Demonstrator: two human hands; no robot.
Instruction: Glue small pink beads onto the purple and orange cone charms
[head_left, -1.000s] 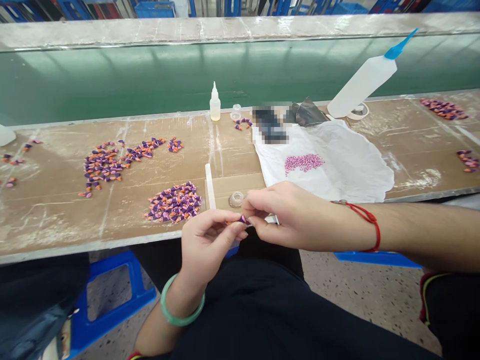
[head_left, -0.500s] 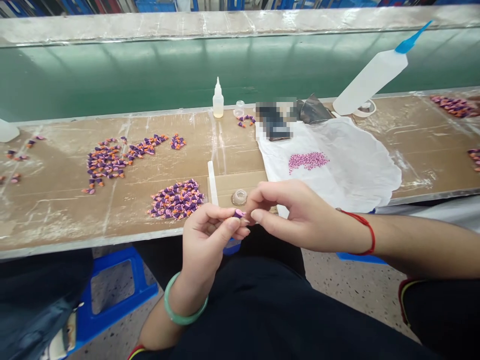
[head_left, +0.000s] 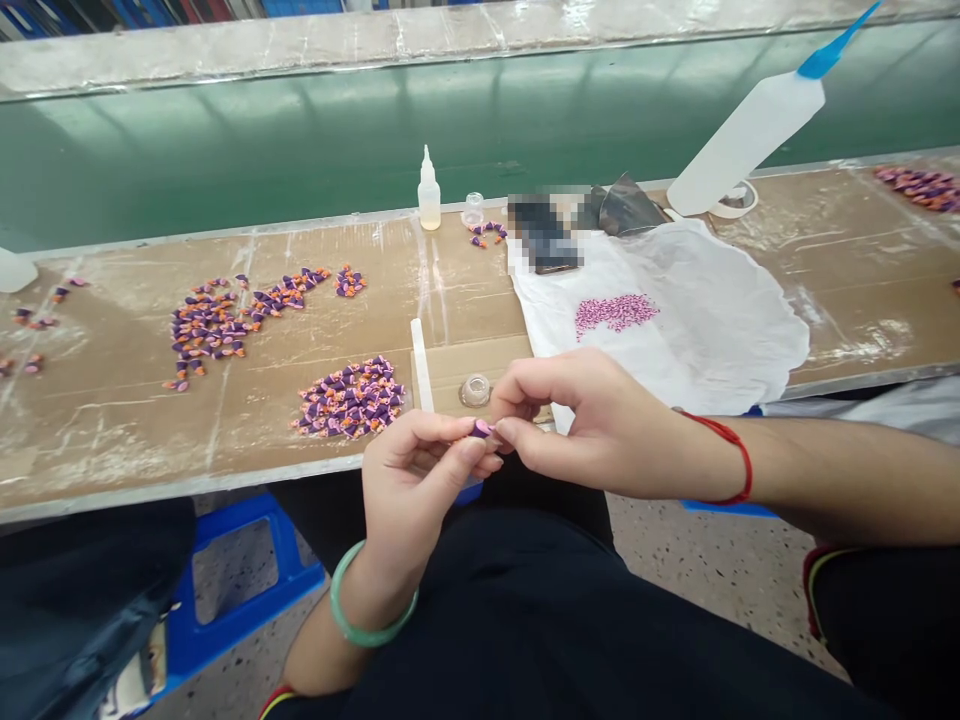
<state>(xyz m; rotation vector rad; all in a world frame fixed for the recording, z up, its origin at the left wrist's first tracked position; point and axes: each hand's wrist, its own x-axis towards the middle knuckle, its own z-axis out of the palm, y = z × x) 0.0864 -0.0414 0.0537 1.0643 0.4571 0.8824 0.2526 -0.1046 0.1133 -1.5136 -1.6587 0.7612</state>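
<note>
Between the thumb and index finger of my left hand (head_left: pixel 409 490) is a small purple-and-pink figurine (head_left: pixel 481 429), held just off the table's near edge. My right hand (head_left: pixel 589 425) pinches at its pink end; whatever those fingertips hold is hidden or too small to name. Just beyond the fingers, a little clear glass jar (head_left: pixel 475 390) sits on a cardboard piece (head_left: pixel 457 360), with a flat white stick (head_left: pixel 421 366) to its left. A pile of purple-and-pink figurines (head_left: pixel 352 398) lies left of the stick. Tiny pink pieces (head_left: pixel 616 312) are scattered on a white cloth (head_left: pixel 720 300).
More purple-and-orange figurines (head_left: pixel 206 325) cover the left side. Toward the back stand a small dropper bottle (head_left: pixel 429 200) and a large leaning white bottle (head_left: pixel 750 140), near a tape roll (head_left: pixel 739 200) and a phone (head_left: pixel 547 235). A blue stool (head_left: pixel 281 540) is below.
My right fingertips have come in to touch the pink end of the figurine, where a small gap showed before. The view has shifted slightly; my left hand keeps its hold.
</note>
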